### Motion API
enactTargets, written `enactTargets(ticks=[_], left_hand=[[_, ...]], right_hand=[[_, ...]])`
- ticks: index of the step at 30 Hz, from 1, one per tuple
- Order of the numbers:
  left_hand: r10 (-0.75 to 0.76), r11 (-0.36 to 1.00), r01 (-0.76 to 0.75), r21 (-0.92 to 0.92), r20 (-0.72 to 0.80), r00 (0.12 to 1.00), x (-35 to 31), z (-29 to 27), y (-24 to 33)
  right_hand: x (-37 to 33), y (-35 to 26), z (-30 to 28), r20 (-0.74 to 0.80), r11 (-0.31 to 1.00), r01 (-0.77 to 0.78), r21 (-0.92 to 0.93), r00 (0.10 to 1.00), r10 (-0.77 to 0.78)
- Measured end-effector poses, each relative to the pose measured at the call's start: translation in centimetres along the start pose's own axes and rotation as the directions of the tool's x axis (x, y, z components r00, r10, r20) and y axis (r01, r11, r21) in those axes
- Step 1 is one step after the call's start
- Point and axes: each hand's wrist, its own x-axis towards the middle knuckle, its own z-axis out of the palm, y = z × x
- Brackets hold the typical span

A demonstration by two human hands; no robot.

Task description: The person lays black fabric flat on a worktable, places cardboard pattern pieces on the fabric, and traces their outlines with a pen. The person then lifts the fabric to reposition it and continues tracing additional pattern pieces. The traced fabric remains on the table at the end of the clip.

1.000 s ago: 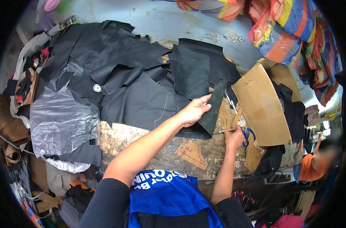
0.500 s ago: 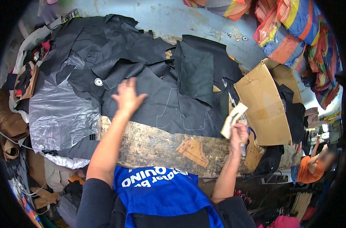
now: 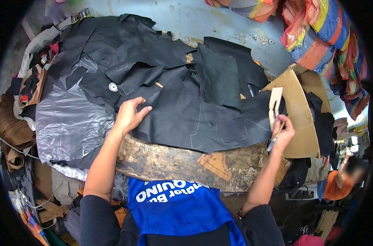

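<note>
A large black leather sheet [image 3: 174, 110] with pale drawn outlines lies across the worktable. On its left part rests my left hand [image 3: 131, 115], thumb and fingers apart. My right hand [image 3: 284, 130], at the sheet's right end, is closed on a cream notched template [image 3: 275, 100] and a slim silver pen-like tool [image 3: 271, 144]. The sheet's right end rises behind the template; whether my right fingers also grip it is hidden. Just under the sheet's near edge, a brown pattern piece [image 3: 216, 165] lies on the scuffed wooden tabletop [image 3: 153, 158].
A cardboard box [image 3: 303, 123] stands at the right. More black leather [image 3: 108, 41] is heaped at the far left, beside clear plastic sheeting [image 3: 67, 123]. Striped woven sacks [image 3: 305, 49] fill the far right. A person in orange [image 3: 338, 186] is off to the right.
The leather sheet has shifted right, its right end now lifted by the box. My left hand has come nearer. My right hand has moved right and slightly up with the template and tool.
</note>
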Motion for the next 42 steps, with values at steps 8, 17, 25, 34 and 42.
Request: enactTargets(ticks=[8, 17, 25, 34, 42], left_hand=[[-0.211, 0.955, 0.251, -0.159, 0.232, 0.949, -8.2, 3.8, 0.1], [-0.215, 0.934, 0.282, -0.221, 0.284, 0.934, -10.6, 1.8, 0.2], [-0.173, 0.96, 0.228, -0.163, 0.293, 0.94, -9.9, 0.7, -0.7], [-0.257, 0.876, 0.395, -0.278, 0.424, 0.869, -11.7, -2.1, -1.2], [-0.302, 0.648, 0.404, -0.646, 0.269, 0.915, -14.2, -2.7, -1.8]], right_hand=[[-3.1, 4.4, 0.4, 0.262, 0.952, -0.084, -0.295, 0.951, 0.165], [-5.0, 5.5, 0.6, 0.177, 0.964, 0.001, -0.267, 0.983, 0.048], [-5.8, 7.0, 1.5, 0.15, 0.957, 0.009, -0.289, 0.988, 0.037], [-7.7, 1.1, 1.1, 0.084, 0.997, 0.047, -0.068, 0.996, -0.041], [-15.6, -11.3, 6.1, 0.4, 0.82, 0.327, 0.469, 0.749, -0.527]])
